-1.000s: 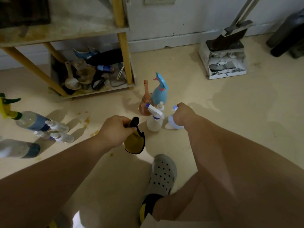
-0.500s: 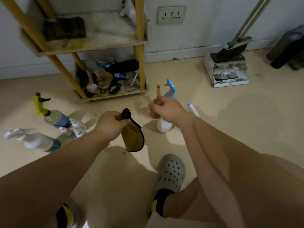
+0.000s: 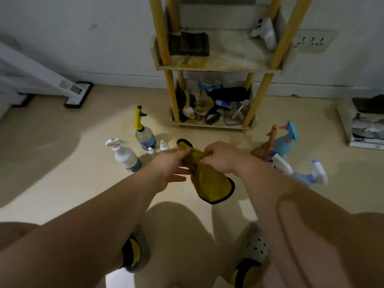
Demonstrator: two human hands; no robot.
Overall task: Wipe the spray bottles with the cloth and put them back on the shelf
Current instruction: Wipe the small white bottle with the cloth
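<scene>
Cloth [image 3: 209, 183]: soft yellow fabric, rounded outline, dark stitched hem; one, hanging bunched above the floor [image 3: 62, 163] between both hands.
Left grip [image 3: 172, 165]: thumb and forefinger pinch the top edge of the fabric; the other fingers stretch loose.
Right grip [image 3: 220, 156]: fingertips clamped on the same bunched edge.
Left group, on the floor: two plastic sprayers, a clear bottle [image 3: 143, 134] with a yellow-green trigger and a white-headed bottle [image 3: 124, 154]; at least two tiny white bottles [image 3: 163, 144] beside them.
Right group, on the floor: four, a slim-necked brown bottle [image 3: 266, 148], a rounded blue bottle [image 3: 285, 140] and two pale bottles [image 3: 280, 163] with white-and-blue triggers.
Shelf [image 3: 218, 65]: yellow round posts, stained pale boards; one white spray bottle [image 3: 265, 32] on its middle board.
</scene>
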